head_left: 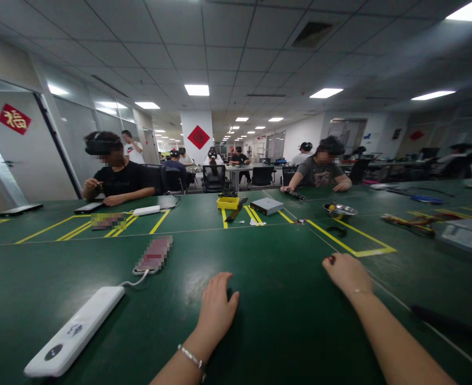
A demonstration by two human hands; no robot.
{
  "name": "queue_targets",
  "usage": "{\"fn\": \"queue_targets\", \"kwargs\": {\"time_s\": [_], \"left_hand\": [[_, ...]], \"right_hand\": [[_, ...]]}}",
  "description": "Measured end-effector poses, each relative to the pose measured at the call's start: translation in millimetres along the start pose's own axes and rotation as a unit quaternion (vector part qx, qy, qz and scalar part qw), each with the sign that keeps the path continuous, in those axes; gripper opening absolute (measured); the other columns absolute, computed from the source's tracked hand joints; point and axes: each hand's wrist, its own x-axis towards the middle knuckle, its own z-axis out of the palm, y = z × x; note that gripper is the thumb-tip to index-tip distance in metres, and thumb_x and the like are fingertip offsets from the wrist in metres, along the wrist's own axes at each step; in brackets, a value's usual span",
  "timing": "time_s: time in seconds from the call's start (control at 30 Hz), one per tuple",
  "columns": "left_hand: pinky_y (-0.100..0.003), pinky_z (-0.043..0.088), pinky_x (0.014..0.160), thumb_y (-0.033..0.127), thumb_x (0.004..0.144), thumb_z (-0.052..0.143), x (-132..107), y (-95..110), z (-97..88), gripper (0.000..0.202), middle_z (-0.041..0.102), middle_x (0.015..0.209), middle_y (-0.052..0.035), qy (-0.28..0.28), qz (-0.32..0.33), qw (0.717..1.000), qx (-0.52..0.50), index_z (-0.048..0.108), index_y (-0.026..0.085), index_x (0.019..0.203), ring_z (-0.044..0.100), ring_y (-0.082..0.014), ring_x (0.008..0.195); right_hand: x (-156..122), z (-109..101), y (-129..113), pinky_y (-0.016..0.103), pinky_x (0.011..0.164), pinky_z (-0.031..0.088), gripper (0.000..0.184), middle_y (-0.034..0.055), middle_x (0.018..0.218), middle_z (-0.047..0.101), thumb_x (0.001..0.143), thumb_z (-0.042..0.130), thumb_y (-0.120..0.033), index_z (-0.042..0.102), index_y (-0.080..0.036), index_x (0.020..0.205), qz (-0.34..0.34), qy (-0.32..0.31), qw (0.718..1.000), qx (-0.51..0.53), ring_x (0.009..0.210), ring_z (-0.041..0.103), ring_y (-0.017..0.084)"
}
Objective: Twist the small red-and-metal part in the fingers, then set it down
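Both my hands rest on the green table (284, 331). My left hand (217, 307) lies palm down near the middle, fingers pressed together and curled over a small dark thing (230, 293) that barely shows at the thumb. My right hand (346, 274) lies further right, fingers curled under, with a tiny dark piece (331, 260) at its fingertips. I cannot make out what either piece is. A bracelet sits on each wrist.
A white power bank (75, 331) lies at the near left, cabled to a phone (154, 254). Further back are a yellow tray (227, 202), a grey box (267, 206), a metal bowl (340, 210) and coloured wires (416, 221). Two people sit across the table.
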Motion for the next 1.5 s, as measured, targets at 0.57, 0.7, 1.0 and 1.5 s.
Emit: {"fn": "queue_targets", "kwargs": {"time_s": [0.57, 0.7, 1.0, 1.5], "left_hand": [[-0.033, 0.024, 0.097, 0.027, 0.073, 0.046, 0.4, -4.6, 0.7, 0.033, 0.05, 0.118, -0.0038, -0.069, -0.005, 0.997, 0.031, 0.053, 0.021, 0.105, 0.04, -0.0179, 0.112], [-0.034, 0.024, 0.097, 0.027, 0.073, 0.046, -0.4, -4.9, 0.8, 0.035, 0.051, 0.118, -0.0032, -0.069, 0.001, 0.997, 0.03, 0.051, 0.022, 0.107, 0.04, -0.0176, 0.113], [-0.036, 0.021, 0.098, 0.025, 0.071, 0.047, -2.5, -3.3, 4.0, 0.037, 0.05, 0.121, -0.0025, -0.075, 0.026, 0.995, 0.066, 0.052, 0.024, 0.108, 0.038, -0.0194, 0.114], [-0.041, 0.018, 0.099, 0.031, 0.074, 0.043, -3.2, -2.6, -3.3, 0.036, 0.047, 0.123, -0.0016, -0.11, 0.031, 0.992, 0.052, 0.052, 0.026, 0.108, 0.033, -0.0213, 0.118]], "right_hand": [[6.6, 14.1, 44.3, 0.049, 0.077, 0.035, 0.049, 0.0212, 0.112, 0.05, 0.069, 0.039, -0.037, 0.055, -0.008, 0.106, 0.119, 0.062, 0.99, -0.035, 0.103, 0.043, 0.037], [-11.1, 14.7, -20.5, 0.038, 0.091, 0.03, 0.037, 0.0125, 0.106, 0.056, 0.073, 0.035, -0.024, 0.059, -0.012, 0.099, -0.132, 0.087, 0.987, 0.03, 0.104, 0.045, 0.023], [-109.0, 44.7, -128.6, 0.047, 0.099, 0.012, 0.05, 0.0036, 0.137, 0.029, 0.078, 0.036, -0.042, 0.036, -0.027, 0.126, -0.416, -0.213, 0.878, 0.104, 0.125, 0.017, 0.025], [9.3, 8.3, 45.5, 0.048, 0.067, 0.041, 0.057, 0.0252, 0.105, 0.048, 0.073, 0.033, -0.05, 0.054, -0.01, 0.107, 0.153, 0.031, 0.987, -0.043, 0.097, 0.045, 0.04]]}}
